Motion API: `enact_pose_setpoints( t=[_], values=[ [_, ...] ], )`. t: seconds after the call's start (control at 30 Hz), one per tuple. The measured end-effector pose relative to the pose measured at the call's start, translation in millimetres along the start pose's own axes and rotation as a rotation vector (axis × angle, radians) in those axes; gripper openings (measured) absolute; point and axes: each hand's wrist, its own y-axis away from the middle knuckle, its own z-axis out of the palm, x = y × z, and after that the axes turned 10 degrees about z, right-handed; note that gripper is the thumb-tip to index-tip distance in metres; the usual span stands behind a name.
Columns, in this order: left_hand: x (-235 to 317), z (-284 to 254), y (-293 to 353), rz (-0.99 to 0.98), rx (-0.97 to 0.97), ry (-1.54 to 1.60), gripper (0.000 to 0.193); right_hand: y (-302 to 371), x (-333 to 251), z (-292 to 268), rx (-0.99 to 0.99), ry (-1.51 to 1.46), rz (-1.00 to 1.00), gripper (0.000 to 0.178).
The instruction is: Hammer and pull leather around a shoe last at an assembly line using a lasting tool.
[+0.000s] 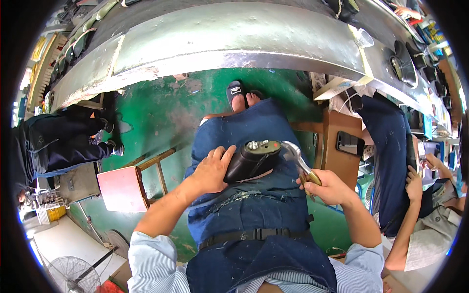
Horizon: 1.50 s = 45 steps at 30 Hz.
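A black shoe upper on a last [249, 163] rests across my lap, its greenish underside turned up. A small heap of shiny metal bits, likely tacks, lies on that underside near a red dot. My left hand [214, 171] steadies the shoe from its left side, the fingers pressed against the black upper. In my right hand [330, 186] is a hammer [297, 157] with a shiny metal head and a yellowish handle. Its head is just right of the shoe's underside; whether they touch I cannot tell. The fingers wrap round the handle, hiding part of it.
A metal-faced bench [234, 41] spans the far side, with shoes along it. A pink-topped stool [122, 189] stands left. At right, a phone [350, 143] lies on a brown board [342, 163], beside a seated co-worker [430, 219]. Another person [63, 141] is at left; a fan [73, 276] stands near left.
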Motion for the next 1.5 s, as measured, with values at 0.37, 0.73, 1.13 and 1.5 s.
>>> enact_pose_setpoints(
  t=[0.37,0.73,1.13,1.5],
  values=[
    [40,-116,-6,0.521,0.269,0.117,0.051,-47,82,53,0.252,-0.726,-0.006,0.037],
    [-10,26,-121,-0.479,0.256,1.570,0.068,-25,65,51,0.256,-0.612,0.055,0.037],
    [30,93,-83,-0.025,0.466,0.915,0.052,8,9,28,0.275,0.317,-0.114,0.048],
    [39,100,-72,0.007,0.581,0.727,0.047,2,-24,20,0.390,0.708,-0.186,0.057]
  ],
)
